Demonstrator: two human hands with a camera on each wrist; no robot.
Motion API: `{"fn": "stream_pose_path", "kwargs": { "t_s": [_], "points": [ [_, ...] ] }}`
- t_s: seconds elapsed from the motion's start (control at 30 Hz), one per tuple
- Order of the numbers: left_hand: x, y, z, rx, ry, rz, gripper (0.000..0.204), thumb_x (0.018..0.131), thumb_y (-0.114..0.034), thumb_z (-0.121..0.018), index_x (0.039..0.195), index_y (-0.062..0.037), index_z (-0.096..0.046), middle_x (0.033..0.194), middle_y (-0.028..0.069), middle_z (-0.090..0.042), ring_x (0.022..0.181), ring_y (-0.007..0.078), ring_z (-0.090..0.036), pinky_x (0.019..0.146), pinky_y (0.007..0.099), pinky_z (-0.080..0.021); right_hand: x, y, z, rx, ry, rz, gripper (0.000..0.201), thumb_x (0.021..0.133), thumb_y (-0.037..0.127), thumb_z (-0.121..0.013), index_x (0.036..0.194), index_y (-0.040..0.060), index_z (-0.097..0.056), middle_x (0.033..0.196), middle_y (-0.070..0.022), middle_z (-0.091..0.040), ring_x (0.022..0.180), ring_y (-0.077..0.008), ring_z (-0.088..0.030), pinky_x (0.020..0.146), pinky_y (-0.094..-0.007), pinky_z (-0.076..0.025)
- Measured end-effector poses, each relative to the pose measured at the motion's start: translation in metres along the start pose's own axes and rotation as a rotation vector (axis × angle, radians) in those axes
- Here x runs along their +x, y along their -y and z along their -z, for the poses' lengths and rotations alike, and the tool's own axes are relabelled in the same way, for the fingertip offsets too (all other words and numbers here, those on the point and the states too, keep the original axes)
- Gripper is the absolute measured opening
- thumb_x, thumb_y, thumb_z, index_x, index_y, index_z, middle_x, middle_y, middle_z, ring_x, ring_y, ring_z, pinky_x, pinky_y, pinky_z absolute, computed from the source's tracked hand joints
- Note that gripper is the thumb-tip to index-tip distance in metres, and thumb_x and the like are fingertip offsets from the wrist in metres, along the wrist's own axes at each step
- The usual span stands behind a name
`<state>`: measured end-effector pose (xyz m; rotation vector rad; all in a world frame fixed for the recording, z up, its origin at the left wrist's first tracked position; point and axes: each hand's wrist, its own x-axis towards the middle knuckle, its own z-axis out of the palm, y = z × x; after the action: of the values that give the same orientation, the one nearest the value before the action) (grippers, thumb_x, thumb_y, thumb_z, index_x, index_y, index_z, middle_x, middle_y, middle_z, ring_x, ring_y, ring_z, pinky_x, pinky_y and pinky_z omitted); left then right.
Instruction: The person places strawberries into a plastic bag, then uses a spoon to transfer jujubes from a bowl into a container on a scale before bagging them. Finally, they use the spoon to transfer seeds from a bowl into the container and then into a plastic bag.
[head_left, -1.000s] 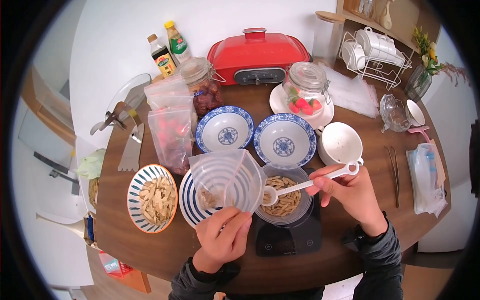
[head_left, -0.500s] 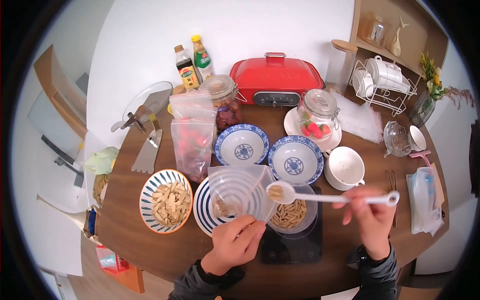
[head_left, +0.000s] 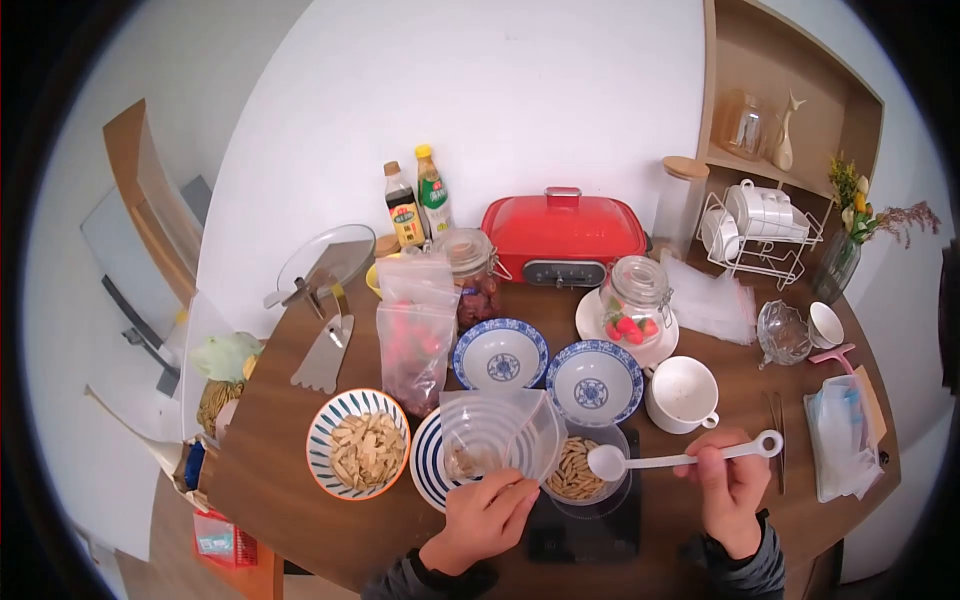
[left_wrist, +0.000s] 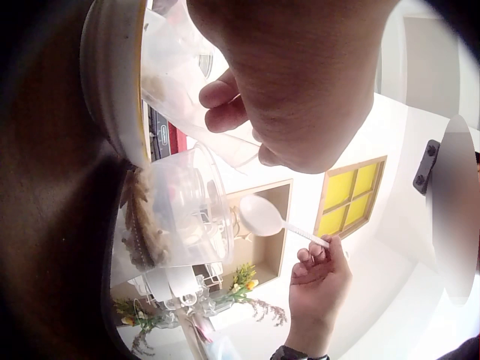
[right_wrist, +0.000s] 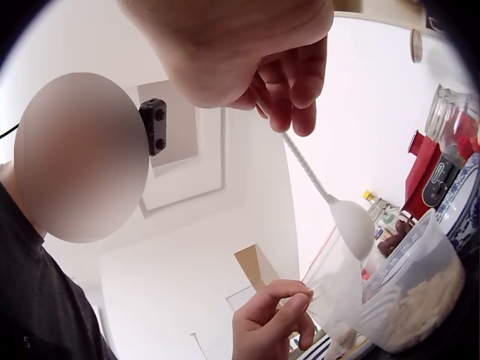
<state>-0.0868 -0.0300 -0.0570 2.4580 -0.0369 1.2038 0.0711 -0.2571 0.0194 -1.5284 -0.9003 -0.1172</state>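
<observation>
My right hand (head_left: 733,490) grips the handle of a long white measuring spoon (head_left: 690,459). The spoon's bowl hangs over the right side of a clear plastic tub (head_left: 612,492); its inside looks white in the head view. Short tan stick-shaped pieces (head_left: 572,472) lie in the tub, which stands on a black kitchen scale (head_left: 585,540). With my left hand (head_left: 487,522) I pinch the edge of a clear zip bag (head_left: 500,425) just left of the tub. A little brownish content shows in the bag's lower corner. Behind it is a blue-striped plate (head_left: 428,465).
A bowl of pale dried slices (head_left: 366,450) stands at left, near a bag of red fruit (head_left: 415,345). Two blue-patterned bowls (head_left: 500,355), a white cup (head_left: 682,395) and a strawberry jar (head_left: 636,300) lie beyond the tub. Tweezers (head_left: 778,440) are at right.
The spoon dipped in the tub, rose with tan pieces beside the bag's mouth, and is now back over the tub with a white-looking bowl. The head view has tilted up.
</observation>
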Motion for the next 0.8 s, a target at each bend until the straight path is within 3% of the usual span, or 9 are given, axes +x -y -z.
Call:
{"fn": "stream_pose_path", "kwargs": {
  "t_s": [0.1,0.2,0.43,0.5,0.63,0.67,0.8],
  "points": [
    [0.0,0.001,-0.001,-0.01,0.01,0.007,0.018,0.079,-0.006,-0.078,0.096,-0.0072,-0.073,0.093,0.0043,-0.066,0.058,0.0201,-0.062,0.05,0.0307,-0.048,0.01,0.005,-0.003,-0.149,0.022,0.069,0.014,0.096,0.01,-0.065,0.088,-0.0015,-0.066,0.073,-0.0092,-0.068,0.056,-0.0187,-0.063,0.052,-0.0294,-0.047],
    [0.001,0.001,-0.001,-0.013,0.01,0.004,0.019,0.079,-0.006,-0.078,0.097,-0.007,-0.073,0.093,0.0047,-0.066,0.058,0.0203,-0.062,0.05,0.0307,-0.048,0.014,0.005,0.0,-0.435,0.17,0.091,0.006,0.091,0.008,-0.068,0.086,0.0039,-0.068,0.065,-0.0076,-0.064,0.053,-0.0275,-0.061,0.051,-0.0345,-0.046],
    [0.003,-0.003,0.002,-0.029,0.039,0.02,0.021,0.078,-0.002,-0.078,0.097,-0.0055,-0.072,0.093,0.0064,-0.066,0.061,0.0203,-0.065,0.052,0.0303,-0.05,0.018,0.003,0.0,-0.47,0.115,0.044,0.004,0.09,0.008,-0.069,0.089,0.0038,-0.069,0.07,-0.0083,-0.066,0.059,-0.0273,-0.064,0.054,-0.0347,-0.049],
    [0.004,-0.001,0.001,-0.031,0.031,0.016,0.021,0.077,-0.002,-0.078,0.097,-0.0055,-0.071,0.092,0.0066,-0.066,0.061,0.0208,-0.065,0.052,0.0304,-0.05,0.019,0.004,0.0,-0.448,0.14,0.156,0.006,0.089,0.009,-0.071,0.091,0.0047,-0.07,0.077,-0.008,-0.069,0.063,-0.0275,-0.066,0.056,-0.0348,-0.051],
    [0.005,0.0,0.001,-0.03,0.0,-0.006,0.021,0.077,-0.001,-0.078,0.096,-0.0053,-0.071,0.091,0.0072,-0.066,0.06,0.0218,-0.064,0.052,0.0305,-0.049,0.023,0.005,0.0,-0.494,0.235,0.198,0.009,0.087,0.011,-0.073,0.094,0.0059,-0.07,0.081,-0.0074,-0.07,0.066,-0.0279,-0.067,0.057,-0.0347,-0.052],
    [0.004,-0.004,0.001,-0.051,0.019,0.044,0.014,0.078,0.002,-0.074,0.09,-0.0029,-0.07,0.089,0.0102,-0.066,0.067,0.0264,-0.066,0.057,0.0326,-0.053,0.023,0.0,-0.002,-0.479,0.253,0.211,0.01,0.087,0.011,-0.073,0.095,0.0063,-0.07,0.082,-0.0076,-0.071,0.066,-0.028,-0.067,0.057,-0.0347,-0.052],
    [0.004,0.001,0.0,-0.04,0.005,0.003,0.021,0.077,0.0,-0.077,0.096,-0.0042,-0.071,0.09,0.0079,-0.066,0.06,0.0213,-0.064,0.051,0.0306,-0.049,0.022,-0.009,-0.005,-0.457,0.327,0.195,0.01,0.087,0.012,-0.073,0.095,0.0066,-0.07,0.083,-0.0079,-0.071,0.067,-0.0278,-0.067,0.057,-0.0348,-0.051]
  ]
}}
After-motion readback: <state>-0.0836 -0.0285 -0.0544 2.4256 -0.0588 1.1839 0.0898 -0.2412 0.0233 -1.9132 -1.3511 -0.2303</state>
